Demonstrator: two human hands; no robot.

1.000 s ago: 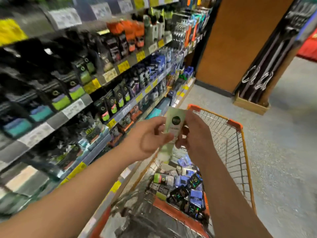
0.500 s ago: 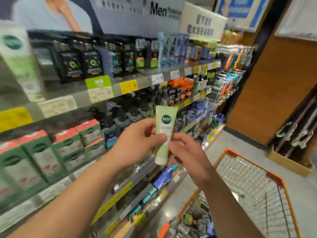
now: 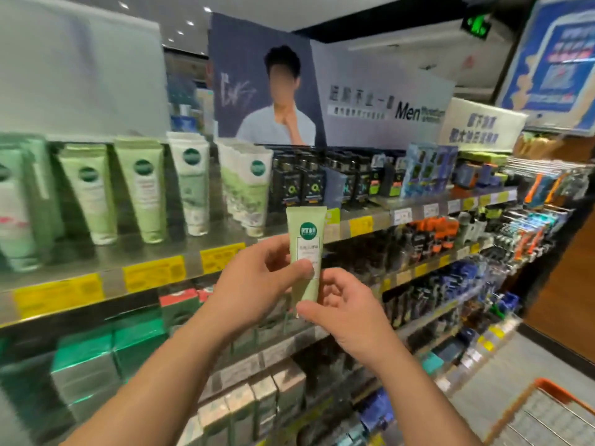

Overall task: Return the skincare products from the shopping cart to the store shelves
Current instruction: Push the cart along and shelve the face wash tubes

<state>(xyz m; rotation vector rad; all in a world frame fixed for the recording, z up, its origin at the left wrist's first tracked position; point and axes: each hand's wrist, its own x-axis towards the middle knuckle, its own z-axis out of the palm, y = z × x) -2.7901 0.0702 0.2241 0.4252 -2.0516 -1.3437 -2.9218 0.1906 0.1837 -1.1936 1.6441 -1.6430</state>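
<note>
A pale green tube (image 3: 306, 243) with a dark green round logo stands upright, cap down, in front of the shelves. My left hand (image 3: 257, 281) pinches it around the middle, thumb on its front. My right hand (image 3: 347, 310) pinches its lower end between thumb and fingers. Behind it, on the upper shelf (image 3: 225, 243), stands a row of similar green and white tubes (image 3: 141, 191). Only an orange corner of the shopping cart (image 3: 553, 410) shows at the bottom right.
Black and blue men's products (image 3: 354, 178) fill the same shelf to the right. Green boxes (image 3: 106, 355) sit on the shelf below. Yellow price tags (image 3: 154, 273) line the shelf edges. A poster of a person (image 3: 267, 85) stands above.
The view has swung up from the cart to the upper shelves. Both hands have lifted the tube higher, level with the shelf of matching tubes. The cart has almost left the view.
</note>
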